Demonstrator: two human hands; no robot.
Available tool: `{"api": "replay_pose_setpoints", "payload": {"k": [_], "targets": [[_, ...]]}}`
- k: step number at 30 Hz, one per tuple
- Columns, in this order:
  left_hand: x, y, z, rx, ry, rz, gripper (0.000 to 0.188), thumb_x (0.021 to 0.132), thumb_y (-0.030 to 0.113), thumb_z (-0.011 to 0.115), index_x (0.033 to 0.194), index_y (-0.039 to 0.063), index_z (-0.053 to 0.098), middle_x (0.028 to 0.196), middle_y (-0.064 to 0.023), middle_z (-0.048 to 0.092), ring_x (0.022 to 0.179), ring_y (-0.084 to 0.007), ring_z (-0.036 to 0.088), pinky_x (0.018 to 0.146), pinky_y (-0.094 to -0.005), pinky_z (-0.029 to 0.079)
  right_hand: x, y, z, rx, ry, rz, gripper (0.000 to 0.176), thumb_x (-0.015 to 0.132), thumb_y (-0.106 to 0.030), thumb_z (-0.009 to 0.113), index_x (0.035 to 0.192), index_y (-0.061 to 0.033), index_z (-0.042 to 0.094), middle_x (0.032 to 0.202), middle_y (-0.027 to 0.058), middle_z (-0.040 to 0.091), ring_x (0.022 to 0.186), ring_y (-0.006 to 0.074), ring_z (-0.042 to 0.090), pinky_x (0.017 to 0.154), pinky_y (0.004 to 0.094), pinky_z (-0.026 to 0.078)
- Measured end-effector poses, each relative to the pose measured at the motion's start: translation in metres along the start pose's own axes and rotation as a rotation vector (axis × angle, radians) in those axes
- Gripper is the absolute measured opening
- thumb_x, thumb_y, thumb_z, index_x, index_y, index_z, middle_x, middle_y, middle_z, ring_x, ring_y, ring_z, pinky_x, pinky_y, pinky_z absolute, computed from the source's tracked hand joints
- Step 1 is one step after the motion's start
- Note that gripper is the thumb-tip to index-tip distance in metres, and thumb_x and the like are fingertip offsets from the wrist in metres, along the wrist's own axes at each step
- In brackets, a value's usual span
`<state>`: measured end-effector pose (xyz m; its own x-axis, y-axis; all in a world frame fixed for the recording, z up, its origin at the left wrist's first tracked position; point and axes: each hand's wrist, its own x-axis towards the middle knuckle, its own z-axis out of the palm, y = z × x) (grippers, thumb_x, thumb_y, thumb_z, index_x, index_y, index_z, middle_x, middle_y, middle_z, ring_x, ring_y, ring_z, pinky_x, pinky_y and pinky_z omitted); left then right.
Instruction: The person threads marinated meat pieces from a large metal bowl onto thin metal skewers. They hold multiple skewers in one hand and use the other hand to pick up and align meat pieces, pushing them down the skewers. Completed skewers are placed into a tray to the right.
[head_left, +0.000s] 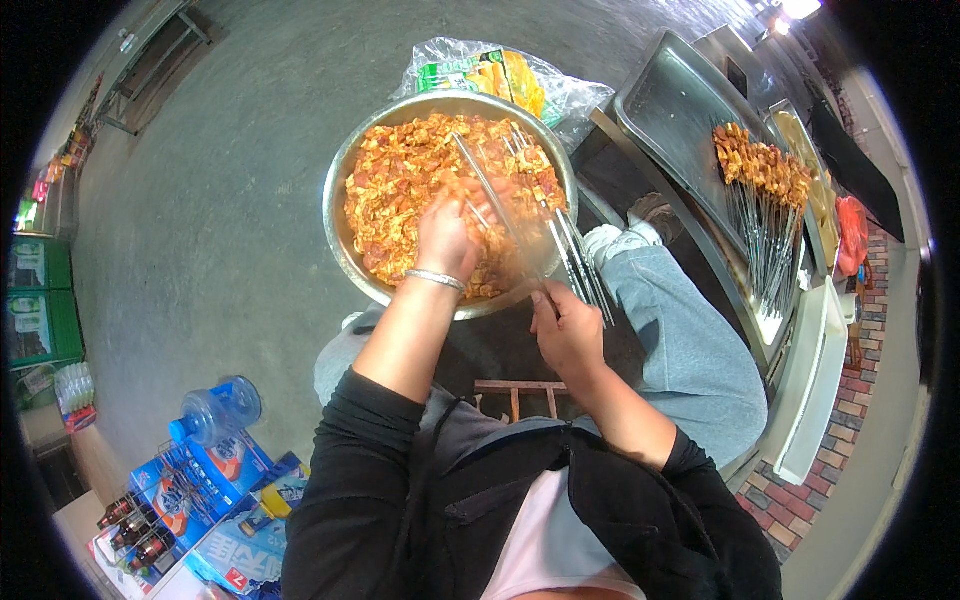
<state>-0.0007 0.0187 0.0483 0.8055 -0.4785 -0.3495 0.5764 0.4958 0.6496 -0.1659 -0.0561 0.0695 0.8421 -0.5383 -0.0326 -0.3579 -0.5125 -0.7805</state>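
Observation:
In front of me, a large round metal basin (335, 214) is filled with chunks of marinated meat (397, 172) in an orange-brown coating. My left hand (454, 225), with a bracelet at its wrist, is over the meat; its fingers are blurred, and whether they grip a piece is unclear. At the basin's near right rim my right hand (568, 330) grips the near end of a long metal skewer (491, 191). Motion blurs this skewer, which slants up and left across the meat. Several skewers (577, 259) rest over the basin's right rim, with meat at their upper ends.
To the right, a metal tray (675, 90) bears a pile of loaded meat skewers (761, 172). A white plastic bin (814, 390) is nearer me. Behind the basin sits a clear plastic bag (585, 94). Bottom left are a water jug (217, 411) and blue cartons (202, 480).

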Motion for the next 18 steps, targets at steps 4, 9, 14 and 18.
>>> {"api": "replay_pose_setpoints", "payload": {"k": [4, 9, 14, 18], "targets": [[-0.009, -0.007, 0.009, -0.060, -0.031, -0.030, 0.040, 0.100, 0.022, 0.026, 0.122, -0.007, 0.042, 0.117, -0.0264, 0.055, 0.108, -0.0348, 0.056, 0.093, -0.0424, 0.047, 0.006, -0.004, 0.000, -0.032, 0.017, -0.038, 0.014, 0.087, -0.010, 0.056, 0.097, -0.0026, 0.063, 0.056, 0.0060, 0.058, 0.051, 0.0127, 0.058, 0.051, 0.0261, 0.045], [0.006, 0.005, -0.003, -0.195, 0.034, 0.032, 0.035, 0.099, 0.020, 0.034, 0.121, -0.005, 0.045, 0.106, -0.0193, 0.059, 0.097, -0.0306, 0.060, 0.081, -0.0408, 0.051, 0.006, -0.010, -0.006, 0.062, -0.024, 0.092, 0.016, 0.087, -0.010, 0.056, 0.100, -0.0019, 0.063, 0.056, 0.0038, 0.057, 0.051, 0.0086, 0.055, 0.051, 0.0239, 0.044], [0.016, 0.013, -0.019, -0.010, -0.068, 0.020, 0.033, 0.100, 0.019, 0.031, 0.118, -0.005, 0.044, 0.102, -0.0210, 0.060, 0.098, -0.0348, 0.061, 0.078, -0.0397, 0.055, 0.001, -0.004, -0.005, 0.115, -0.035, 0.103, 0.015, 0.087, -0.013, 0.058, 0.099, -0.0052, 0.063, 0.062, 0.0177, 0.059, 0.059, 0.0305, 0.063, 0.054, 0.0329, 0.048], [0.016, 0.007, -0.019, -0.021, -0.039, -0.008, 0.034, 0.100, 0.017, 0.029, 0.119, -0.006, 0.044, 0.104, -0.0243, 0.059, 0.099, -0.0371, 0.061, 0.080, -0.0417, 0.054, -0.001, 0.003, -0.001, 0.060, 0.006, -0.018, 0.016, 0.088, -0.009, 0.057, 0.101, -0.0024, 0.062, 0.056, 0.0033, 0.056, 0.051, 0.0080, 0.055, 0.050, 0.0232, 0.044]]}}
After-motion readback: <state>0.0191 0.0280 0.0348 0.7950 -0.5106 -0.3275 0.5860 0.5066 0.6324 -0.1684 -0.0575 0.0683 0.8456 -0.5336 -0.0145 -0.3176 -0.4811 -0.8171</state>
